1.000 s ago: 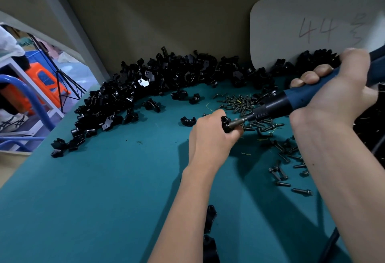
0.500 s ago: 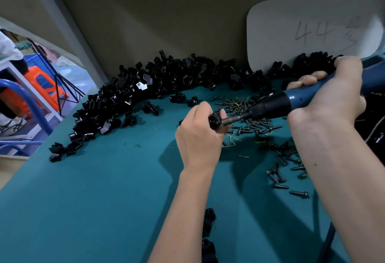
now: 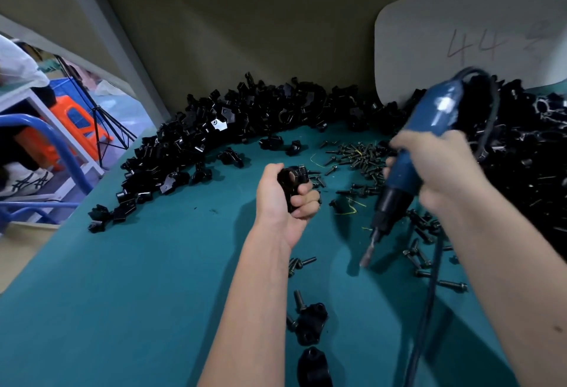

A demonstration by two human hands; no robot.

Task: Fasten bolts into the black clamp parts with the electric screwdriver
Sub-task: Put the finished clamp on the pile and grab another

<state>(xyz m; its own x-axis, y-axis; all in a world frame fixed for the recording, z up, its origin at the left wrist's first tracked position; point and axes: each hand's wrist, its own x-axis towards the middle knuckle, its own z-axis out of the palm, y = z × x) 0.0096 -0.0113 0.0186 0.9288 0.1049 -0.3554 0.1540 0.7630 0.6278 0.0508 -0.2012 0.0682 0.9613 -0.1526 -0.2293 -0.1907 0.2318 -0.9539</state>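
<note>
My left hand [image 3: 283,199] grips a black clamp part [image 3: 291,179] above the teal table, its round bore facing up. My right hand [image 3: 435,168] holds the blue electric screwdriver [image 3: 408,168] tilted, its bit [image 3: 369,248] pointing down and left, clear of the clamp. Loose dark bolts [image 3: 356,156] are scattered between and beyond my hands, with more bolts [image 3: 423,251] under the screwdriver. Two clamp parts with bolts [image 3: 308,323] lie near my left forearm.
A long heap of black clamp parts [image 3: 221,128] curves along the back wall, and another heap [image 3: 527,153] sits at right. A white board [image 3: 472,39] marked 44 leans on the wall. The screwdriver's cable [image 3: 429,300] runs down at right. The table's edge [image 3: 70,217] drops off at left.
My right hand has pulled the screwdriver off the clamp and swung it upright, bit pointing down. My left hand has turned the clamp and lowered it slightly.
</note>
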